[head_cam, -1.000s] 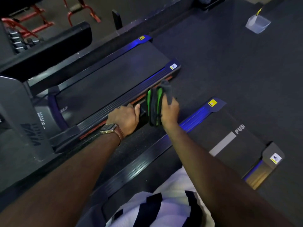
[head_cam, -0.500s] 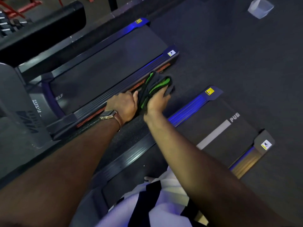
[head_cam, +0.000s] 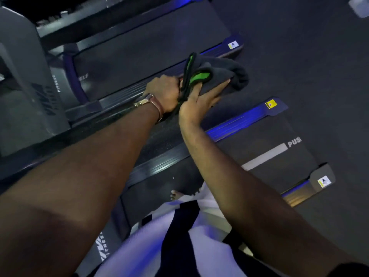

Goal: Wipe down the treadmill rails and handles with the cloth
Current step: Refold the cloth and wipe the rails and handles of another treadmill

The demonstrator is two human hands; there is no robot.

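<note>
Here both hands' grip holds the bunched cloth (head_cam: 217,74): left hand (head_cam: 163,92) curled, right hand (head_cam: 199,98) pinching beneath.

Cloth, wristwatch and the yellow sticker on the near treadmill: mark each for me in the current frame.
cloth (head_cam: 219,76), head view, on its grey folded body.
wristwatch (head_cam: 144,101), head view, on the case at the left wrist.
yellow sticker (head_cam: 271,104), head view, on its face at the rail's end cap.

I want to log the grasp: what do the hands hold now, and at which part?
Both hands hold the grey-green cloth: the right hand holds its grey underside with nearly straight fingers, and the left hand grips its near bunched edge.
</note>
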